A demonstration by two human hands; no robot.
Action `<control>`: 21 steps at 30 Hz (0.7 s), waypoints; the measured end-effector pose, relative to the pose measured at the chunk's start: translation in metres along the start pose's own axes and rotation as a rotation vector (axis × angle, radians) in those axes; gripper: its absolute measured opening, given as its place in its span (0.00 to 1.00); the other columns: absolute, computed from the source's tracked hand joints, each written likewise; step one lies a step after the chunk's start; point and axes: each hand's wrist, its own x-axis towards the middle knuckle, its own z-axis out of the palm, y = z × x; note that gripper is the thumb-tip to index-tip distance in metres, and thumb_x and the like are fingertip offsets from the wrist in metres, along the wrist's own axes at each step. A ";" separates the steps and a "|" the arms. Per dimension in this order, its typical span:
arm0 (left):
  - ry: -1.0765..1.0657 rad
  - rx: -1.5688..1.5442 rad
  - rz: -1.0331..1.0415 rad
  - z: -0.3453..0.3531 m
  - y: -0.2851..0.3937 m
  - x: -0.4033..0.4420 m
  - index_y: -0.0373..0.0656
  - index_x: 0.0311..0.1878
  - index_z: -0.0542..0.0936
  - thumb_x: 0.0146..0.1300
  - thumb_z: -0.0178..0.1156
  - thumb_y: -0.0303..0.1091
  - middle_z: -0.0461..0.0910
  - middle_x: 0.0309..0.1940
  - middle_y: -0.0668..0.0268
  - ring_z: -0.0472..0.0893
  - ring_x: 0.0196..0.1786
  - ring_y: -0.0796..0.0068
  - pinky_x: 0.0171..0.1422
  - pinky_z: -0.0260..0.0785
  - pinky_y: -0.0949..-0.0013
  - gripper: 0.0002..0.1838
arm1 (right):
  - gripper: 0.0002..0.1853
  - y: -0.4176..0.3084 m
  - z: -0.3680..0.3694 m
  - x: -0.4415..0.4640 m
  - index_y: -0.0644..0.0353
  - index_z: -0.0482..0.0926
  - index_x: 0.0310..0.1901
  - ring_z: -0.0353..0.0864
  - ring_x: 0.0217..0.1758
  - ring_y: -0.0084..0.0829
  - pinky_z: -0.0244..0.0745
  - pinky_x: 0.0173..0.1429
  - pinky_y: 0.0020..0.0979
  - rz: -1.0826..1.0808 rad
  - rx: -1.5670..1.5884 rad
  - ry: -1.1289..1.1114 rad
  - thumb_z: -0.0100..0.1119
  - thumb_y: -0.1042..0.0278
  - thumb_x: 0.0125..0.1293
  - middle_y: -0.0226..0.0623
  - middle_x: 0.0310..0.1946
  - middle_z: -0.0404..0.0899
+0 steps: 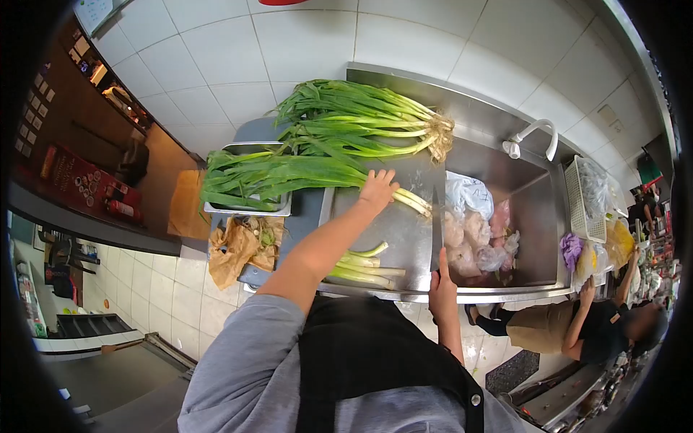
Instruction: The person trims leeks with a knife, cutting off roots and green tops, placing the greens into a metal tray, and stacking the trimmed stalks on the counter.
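Note:
My left hand (379, 193) is closed over a bunch of spring onions (317, 173), near their white ends, on the steel drainboard (361, 227). Their green leaves stretch left across a metal tray (287, 206). In my right hand (443, 292) is a knife (437, 227), its blade pointing away from me just right of the white ends. Behind lies a larger pile of spring onions (361, 119), with roots (439, 137) still on. Several cut stalks (364, 273) rest nearer to me, below my left forearm.
Right of the knife, a sink (530, 252) holds plastic bags of pale pink food (473, 238), under a white faucet (534, 137). Crumpled brown paper (234, 249) lies at left. A white basket (585, 198) stands beyond the sink. Another person (570, 328) works at far right.

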 end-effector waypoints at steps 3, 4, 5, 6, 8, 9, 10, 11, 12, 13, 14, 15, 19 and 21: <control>-0.111 0.022 0.006 0.001 0.002 0.005 0.57 0.55 0.78 0.60 0.65 0.52 0.73 0.52 0.67 0.68 0.59 0.65 0.59 0.59 0.55 0.21 | 0.35 -0.002 -0.002 -0.011 0.38 0.49 0.79 0.80 0.32 0.63 0.74 0.38 0.48 -0.010 0.024 -0.022 0.47 0.72 0.74 0.63 0.28 0.80; -0.116 0.020 0.008 0.000 0.003 0.006 0.57 0.55 0.78 0.60 0.65 0.52 0.73 0.52 0.67 0.68 0.59 0.65 0.59 0.59 0.55 0.21 | 0.35 -0.007 -0.002 -0.014 0.38 0.49 0.79 0.80 0.32 0.63 0.74 0.38 0.48 -0.005 0.024 -0.025 0.47 0.72 0.74 0.63 0.28 0.80; -0.118 0.032 0.013 0.001 0.004 0.007 0.56 0.54 0.77 0.62 0.63 0.52 0.73 0.49 0.67 0.69 0.57 0.65 0.58 0.59 0.56 0.20 | 0.36 -0.012 -0.002 -0.017 0.38 0.47 0.79 0.80 0.31 0.62 0.74 0.38 0.47 0.048 0.022 -0.065 0.47 0.73 0.74 0.63 0.28 0.80; -0.121 0.042 0.018 0.003 0.006 0.008 0.55 0.53 0.77 0.64 0.62 0.52 0.73 0.47 0.67 0.69 0.56 0.64 0.56 0.59 0.56 0.19 | 0.37 -0.015 -0.002 -0.018 0.39 0.45 0.80 0.80 0.31 0.62 0.74 0.37 0.46 0.101 0.019 -0.105 0.46 0.74 0.75 0.63 0.28 0.79; -0.144 0.091 0.007 0.005 0.013 0.007 0.53 0.52 0.77 0.64 0.61 0.51 0.73 0.47 0.67 0.69 0.55 0.65 0.56 0.59 0.58 0.19 | 0.37 -0.009 0.011 -0.017 0.41 0.44 0.80 0.80 0.30 0.61 0.74 0.37 0.45 0.046 0.008 -0.063 0.46 0.74 0.74 0.62 0.28 0.80; -0.161 0.147 -0.006 0.006 0.016 0.006 0.52 0.52 0.77 0.64 0.61 0.50 0.73 0.46 0.67 0.70 0.53 0.65 0.55 0.60 0.59 0.18 | 0.37 -0.008 0.015 -0.016 0.43 0.43 0.80 0.80 0.30 0.60 0.75 0.36 0.43 -0.016 0.000 -0.018 0.46 0.75 0.74 0.61 0.28 0.80; -0.166 0.144 -0.004 0.006 0.018 0.004 0.52 0.52 0.77 0.64 0.61 0.50 0.73 0.46 0.67 0.70 0.53 0.65 0.55 0.60 0.59 0.18 | 0.38 -0.009 0.016 -0.016 0.44 0.41 0.80 0.81 0.30 0.59 0.75 0.37 0.43 0.056 -0.022 -0.078 0.45 0.75 0.75 0.62 0.29 0.80; -0.148 0.162 0.001 0.006 0.018 0.003 0.51 0.51 0.76 0.65 0.60 0.49 0.73 0.45 0.67 0.69 0.53 0.65 0.55 0.59 0.59 0.17 | 0.38 -0.010 0.018 -0.014 0.44 0.41 0.80 0.81 0.30 0.59 0.75 0.37 0.43 0.060 -0.022 -0.082 0.45 0.75 0.75 0.62 0.29 0.80; -0.131 0.179 0.005 0.007 0.018 0.001 0.50 0.51 0.76 0.66 0.59 0.47 0.72 0.44 0.67 0.69 0.52 0.65 0.54 0.59 0.60 0.16 | 0.38 -0.011 0.020 -0.012 0.43 0.40 0.80 0.81 0.30 0.58 0.75 0.37 0.45 0.046 -0.012 -0.072 0.45 0.74 0.75 0.62 0.28 0.80; -0.137 0.176 0.004 0.006 0.018 0.000 0.50 0.51 0.76 0.66 0.59 0.47 0.72 0.44 0.67 0.69 0.52 0.65 0.54 0.59 0.60 0.16 | 0.38 -0.012 0.023 -0.010 0.43 0.40 0.80 0.81 0.29 0.58 0.75 0.37 0.46 0.032 -0.004 -0.062 0.44 0.74 0.75 0.62 0.27 0.80; -0.118 0.170 0.011 0.007 0.017 -0.001 0.50 0.50 0.76 0.65 0.59 0.46 0.72 0.43 0.66 0.69 0.52 0.65 0.54 0.59 0.60 0.16 | 0.38 -0.011 0.024 -0.007 0.43 0.40 0.80 0.81 0.29 0.58 0.75 0.37 0.46 0.032 -0.007 -0.068 0.44 0.74 0.75 0.62 0.27 0.80; -0.099 0.165 0.018 0.007 0.017 -0.001 0.50 0.50 0.76 0.65 0.59 0.45 0.72 0.43 0.66 0.69 0.51 0.65 0.54 0.59 0.60 0.15 | 0.38 -0.010 0.026 -0.001 0.43 0.39 0.80 0.81 0.29 0.58 0.74 0.36 0.48 0.033 -0.035 -0.076 0.44 0.74 0.75 0.61 0.26 0.80; -0.081 0.158 0.023 0.008 0.016 0.000 0.50 0.49 0.76 0.66 0.57 0.44 0.72 0.43 0.65 0.70 0.50 0.65 0.54 0.60 0.59 0.13 | 0.39 -0.008 0.032 0.021 0.42 0.37 0.80 0.81 0.26 0.57 0.72 0.33 0.52 0.013 -0.079 -0.070 0.44 0.73 0.75 0.59 0.24 0.80; -0.101 0.216 0.023 0.006 0.017 0.000 0.50 0.49 0.76 0.67 0.56 0.42 0.72 0.42 0.66 0.70 0.49 0.65 0.52 0.61 0.59 0.12 | 0.39 -0.006 0.039 0.028 0.42 0.37 0.80 0.81 0.26 0.57 0.72 0.32 0.51 0.019 -0.102 -0.066 0.44 0.73 0.74 0.59 0.24 0.80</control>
